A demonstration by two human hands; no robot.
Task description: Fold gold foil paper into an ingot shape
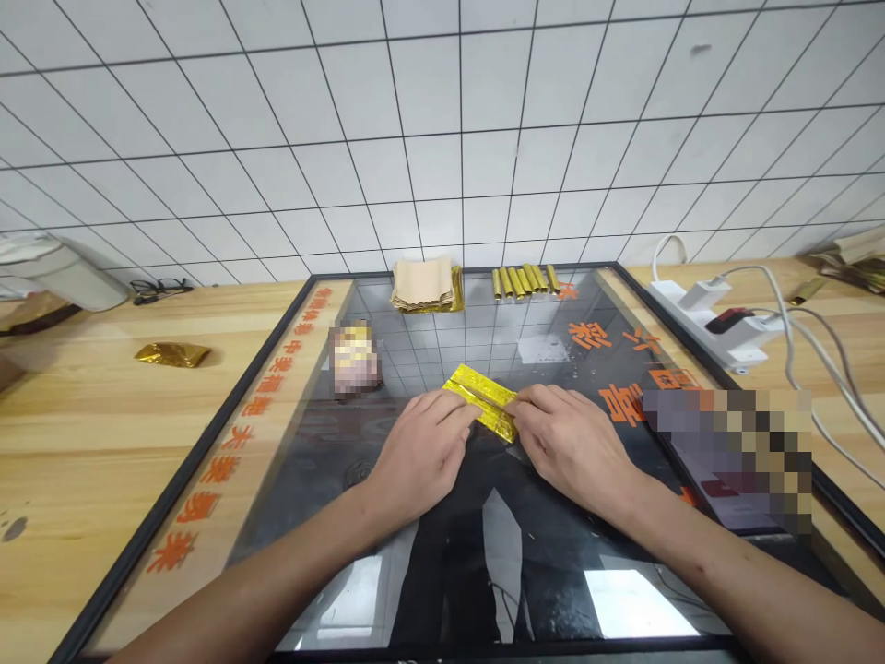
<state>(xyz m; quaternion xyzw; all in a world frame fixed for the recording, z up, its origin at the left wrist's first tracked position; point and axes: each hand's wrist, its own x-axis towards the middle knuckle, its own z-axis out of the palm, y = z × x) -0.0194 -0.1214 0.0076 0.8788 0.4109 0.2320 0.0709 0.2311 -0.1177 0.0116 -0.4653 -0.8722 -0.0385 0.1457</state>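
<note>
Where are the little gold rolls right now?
In the head view, the gold rolls lie in a row at the far edge of the glass-topped board, just right of the tan paper stack.

The location was an indoor workroom of small-workshop type. The far side was bounded by a white tiled wall (429, 111). A long wooden table (89, 433) served as the work surface, with a black-framed glass panel (228, 461) bearing orange characters lying on it. A power strip (719, 323) with cables lay at right. Work materials were present at the panel: a folded gold foil sheet (482, 402), a row of gold foil rolls (524, 279), and a stack of tan paper sheets (421, 284).
</note>
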